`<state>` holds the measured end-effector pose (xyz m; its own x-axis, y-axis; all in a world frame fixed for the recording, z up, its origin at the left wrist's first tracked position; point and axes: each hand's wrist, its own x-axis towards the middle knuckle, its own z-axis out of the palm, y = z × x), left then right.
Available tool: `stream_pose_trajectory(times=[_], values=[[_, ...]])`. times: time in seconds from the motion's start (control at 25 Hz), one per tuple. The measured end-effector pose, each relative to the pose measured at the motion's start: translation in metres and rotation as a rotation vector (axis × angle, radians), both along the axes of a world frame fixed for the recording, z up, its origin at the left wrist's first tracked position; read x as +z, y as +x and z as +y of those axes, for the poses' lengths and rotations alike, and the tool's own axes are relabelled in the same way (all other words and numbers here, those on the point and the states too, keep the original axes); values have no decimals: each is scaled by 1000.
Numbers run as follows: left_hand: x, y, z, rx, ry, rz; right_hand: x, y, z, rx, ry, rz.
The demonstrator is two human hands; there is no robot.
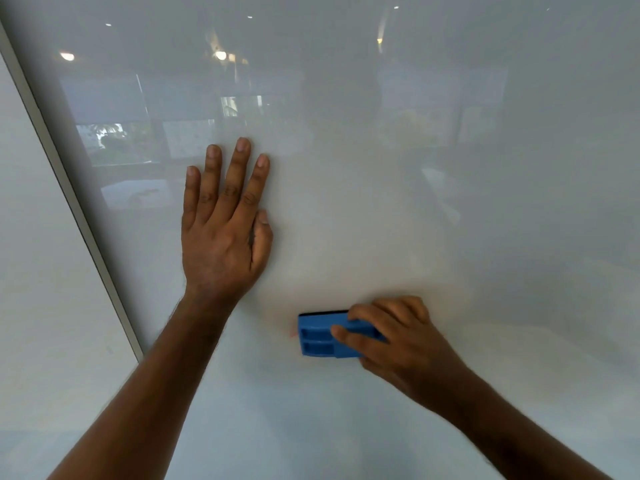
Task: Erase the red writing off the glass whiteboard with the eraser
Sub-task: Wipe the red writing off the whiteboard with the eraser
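The glass whiteboard [450, 202] fills most of the view and reflects a room with ceiling lights. My right hand [391, 336] grips a blue plastic eraser [320, 336] and presses it flat against the glass at lower centre. A faint pinkish-red smudge [293, 334] shows at the eraser's left edge; I see no clear red writing elsewhere. My left hand [225, 216] lies flat on the glass with fingers spread, up and to the left of the eraser, holding nothing.
A silver metal frame edge [69, 188] runs diagonally down the left side of the board, with a pale wall panel [34, 306] beyond it. Reflections of windows and lamps blur the upper glass.
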<state>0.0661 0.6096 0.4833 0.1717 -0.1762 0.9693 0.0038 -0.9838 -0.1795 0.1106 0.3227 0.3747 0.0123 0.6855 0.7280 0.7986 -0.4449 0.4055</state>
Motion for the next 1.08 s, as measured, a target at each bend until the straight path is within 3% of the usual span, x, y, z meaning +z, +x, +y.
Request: stream_pose_trajectory(times=[0.12,0.24,0.36,0.52,0.68,0.8,0.92,1.08], values=[[0,0,0,-1,5,-6,25,7,-15,-35,114,-8],[-1,-1,0,-9,0,2,37,2,19,3,201,17],[0,-2,2,2,7,7,0,-7,50,84,52,22],[0,-2,2,-1,12,12,-30,0,15,90,-71,35],[-1,-2,2,12,8,11,7,5,-13,20,44,26],[-2,-2,2,6,11,9,24,0,19,24,122,45],[-3,-1,4,2,20,6,-4,-7,50,84,15,30],[-3,-1,4,0,21,3,-49,-2,15,89,-172,19]])
